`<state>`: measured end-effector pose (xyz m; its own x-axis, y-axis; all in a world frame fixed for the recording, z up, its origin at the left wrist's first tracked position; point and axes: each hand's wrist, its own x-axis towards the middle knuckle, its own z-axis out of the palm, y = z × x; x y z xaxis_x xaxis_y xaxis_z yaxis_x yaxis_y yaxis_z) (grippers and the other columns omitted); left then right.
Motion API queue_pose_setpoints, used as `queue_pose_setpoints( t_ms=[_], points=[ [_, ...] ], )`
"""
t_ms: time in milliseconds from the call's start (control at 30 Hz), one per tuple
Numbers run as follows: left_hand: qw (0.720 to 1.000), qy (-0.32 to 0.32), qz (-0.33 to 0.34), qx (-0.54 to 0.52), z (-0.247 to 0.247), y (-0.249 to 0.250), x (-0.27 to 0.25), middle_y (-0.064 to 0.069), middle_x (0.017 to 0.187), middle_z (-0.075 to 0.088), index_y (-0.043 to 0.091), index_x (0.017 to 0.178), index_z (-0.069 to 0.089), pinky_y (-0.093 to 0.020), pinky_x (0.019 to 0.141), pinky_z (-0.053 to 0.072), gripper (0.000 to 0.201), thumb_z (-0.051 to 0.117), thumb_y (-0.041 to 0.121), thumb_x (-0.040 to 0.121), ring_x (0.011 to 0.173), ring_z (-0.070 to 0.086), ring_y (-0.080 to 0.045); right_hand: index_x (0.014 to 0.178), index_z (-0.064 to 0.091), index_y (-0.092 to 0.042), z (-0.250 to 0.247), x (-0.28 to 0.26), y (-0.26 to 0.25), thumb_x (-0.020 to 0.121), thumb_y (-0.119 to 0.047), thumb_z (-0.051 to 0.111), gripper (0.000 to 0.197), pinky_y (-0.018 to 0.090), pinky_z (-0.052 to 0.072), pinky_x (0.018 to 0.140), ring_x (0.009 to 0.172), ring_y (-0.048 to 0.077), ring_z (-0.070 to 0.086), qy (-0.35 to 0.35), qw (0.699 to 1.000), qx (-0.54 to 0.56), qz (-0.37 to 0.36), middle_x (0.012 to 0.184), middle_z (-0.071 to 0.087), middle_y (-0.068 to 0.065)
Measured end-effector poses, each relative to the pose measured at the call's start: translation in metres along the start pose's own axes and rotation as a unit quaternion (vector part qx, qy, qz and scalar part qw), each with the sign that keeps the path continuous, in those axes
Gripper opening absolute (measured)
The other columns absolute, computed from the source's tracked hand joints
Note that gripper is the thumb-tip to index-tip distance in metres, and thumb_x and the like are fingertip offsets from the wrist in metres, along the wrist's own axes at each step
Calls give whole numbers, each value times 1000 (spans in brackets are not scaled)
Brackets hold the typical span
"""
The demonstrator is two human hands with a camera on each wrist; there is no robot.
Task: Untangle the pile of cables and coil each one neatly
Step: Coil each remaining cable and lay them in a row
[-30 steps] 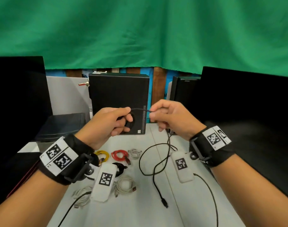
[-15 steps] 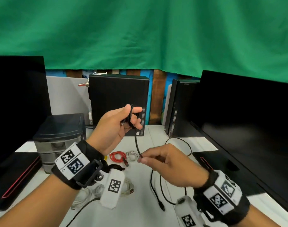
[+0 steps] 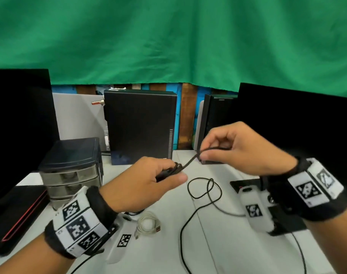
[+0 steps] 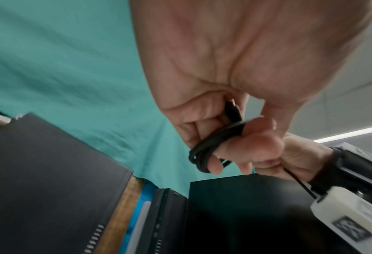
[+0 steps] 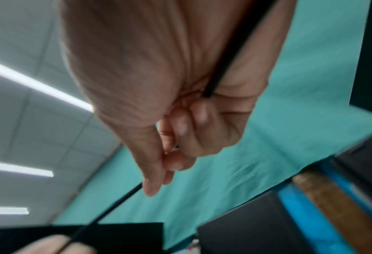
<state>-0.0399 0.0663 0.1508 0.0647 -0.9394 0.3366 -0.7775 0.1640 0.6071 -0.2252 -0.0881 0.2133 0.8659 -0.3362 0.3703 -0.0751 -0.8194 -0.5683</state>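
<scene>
Your left hand (image 3: 147, 182) has its fingers (image 4: 222, 153) curled through a small bundle of wraps of the thin black rubber-sheathed cable (image 3: 185, 166), with the thumb pressing the turns in place; in the left wrist view the wraps sit around two fingertips and a plug end is tucked against the palm. Your right hand (image 3: 239, 149), at centre right of the head view, pinches the same cable between thumb and forefinger (image 5: 152, 171), the other fingers folded in. A short taut stretch runs between the two hands.

From the right hand the rest of the cable drops to the white tabletop (image 3: 218, 244), where it lies in loose overlapping loops at lower centre and trails toward the bottom edge. I cannot tell where its far end lies.

This cable looks light, limp and a little springy, so the wraps will likely loosen if your left thumb lifts. Keep the pinch close to the bundle and feed short lengths; a long free span would probably twist. The loops on the table may tighten into a knot if pulled hard, so draw gently.

A coiled white round cable with a metal plug (image 3: 149, 224) rests at lower centre, just beside your left wrist. A dark stack of small plastic drawers (image 3: 71, 171) stands at centre left, and a black upright computer case (image 3: 141, 125) behind the hands.
</scene>
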Motion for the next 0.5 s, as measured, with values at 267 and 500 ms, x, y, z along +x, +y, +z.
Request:
queue_pose_setpoints(
  t_ms=[267, 500],
  points=[
    [981, 85, -99, -146, -45, -36, -10, 7, 47, 41, 21, 82, 77, -32, 59, 45, 52, 54, 67, 85, 46, 40, -11, 70, 76, -19, -81, 21, 57, 83, -31, 79, 18, 26, 47, 54, 54, 10, 60, 82, 967, -232, 71, 61, 67, -1],
    [962, 130, -59, -232, -56, -22, -21, 0, 47, 33, 8, 80, 75, -14, 54, 46, 55, 51, 54, 97, 49, 32, -26, 68, 71, -17, -83, 49, 76, 85, -37, 77, 27, 31, 49, 66, 66, 28, 63, 151, 907, -384, 88, 65, 66, 3]
  ],
)
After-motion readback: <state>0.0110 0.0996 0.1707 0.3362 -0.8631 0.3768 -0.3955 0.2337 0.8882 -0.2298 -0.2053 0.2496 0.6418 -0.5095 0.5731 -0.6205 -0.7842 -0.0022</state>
